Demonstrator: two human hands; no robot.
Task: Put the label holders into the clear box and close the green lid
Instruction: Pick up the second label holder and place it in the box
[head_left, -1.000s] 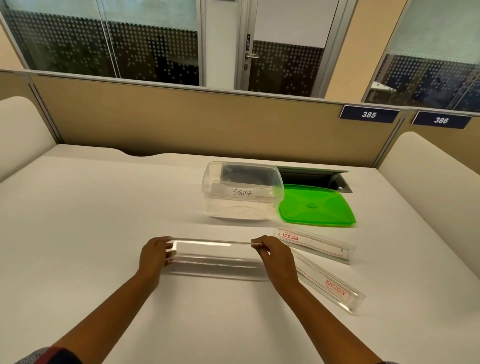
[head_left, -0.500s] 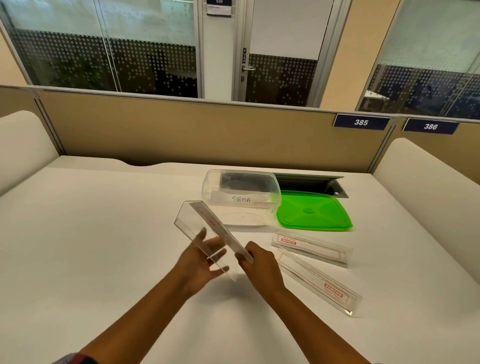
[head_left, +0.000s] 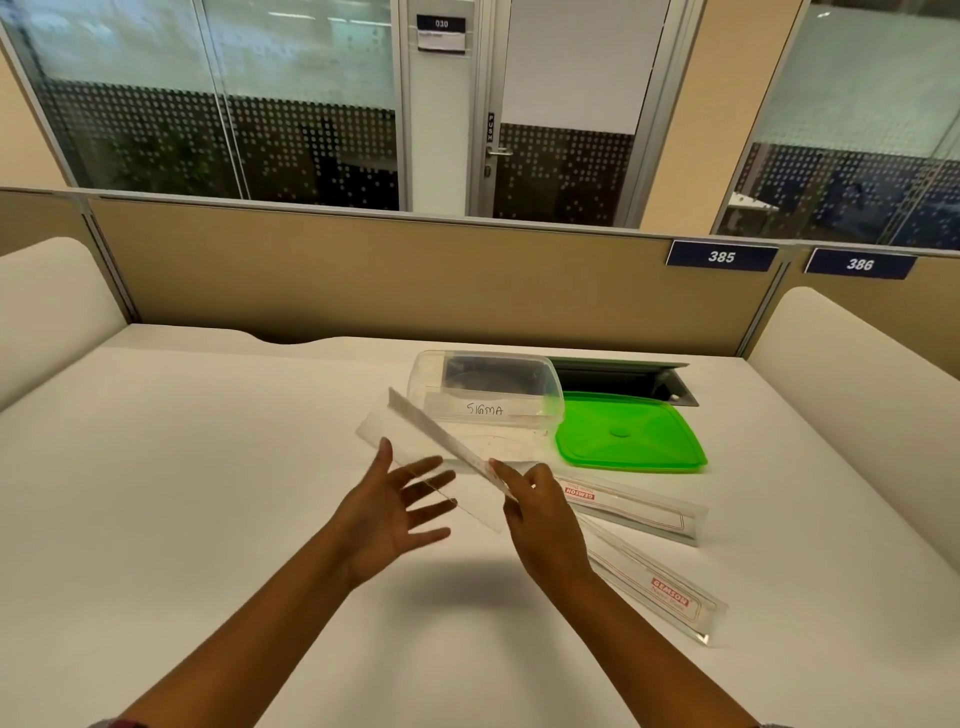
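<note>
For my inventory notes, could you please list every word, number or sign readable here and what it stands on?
"SIGMA": handwritten strip on the clear box
"GEMSON": red print on the near label holder; the line under it is too blurred
"GEMSON": upside down on the far label holder
"385": blue partition plate
"386": blue partition plate
"030": door sign; the paper below is unreadable
"PUSH": door strip

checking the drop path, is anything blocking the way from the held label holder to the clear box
Nothing visible does. The label holder in the right hand already points at the open clear box; the green lid lies off beside it.
</note>
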